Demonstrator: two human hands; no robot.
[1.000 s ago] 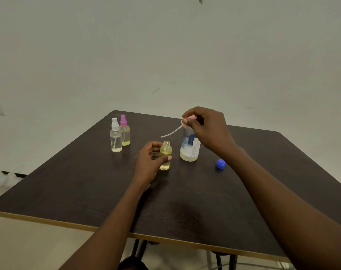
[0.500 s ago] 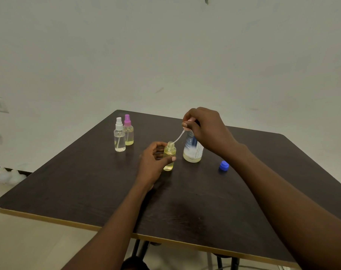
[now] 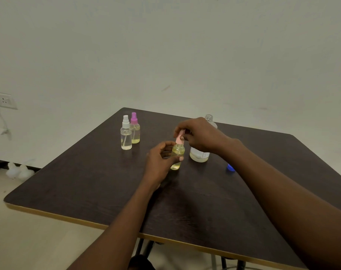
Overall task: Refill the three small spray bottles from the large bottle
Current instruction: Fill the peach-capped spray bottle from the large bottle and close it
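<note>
While left hand (image 3: pixel 161 160) grips small bottle (image 3: pixel 177 152) near upright, right hand (image 3: pixel 200 136) pinches pink cap (image 3: pixel 180 137) just above that grip, on the neck, in line with the bottle's long axis; twist-down likely next.

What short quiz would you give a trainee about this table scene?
1. True or false: the blue cap sits on the large bottle.
2. The left hand grips a small bottle. What does the right hand pinch at its neck? A. pink sprayer B. blue cap C. large bottle
3. Which stands nearer the camera: the white-topped bottle or the purple-topped bottle?
Key: 1 false, the cap lies on the table; 2 A; 3 white-topped bottle.
</note>
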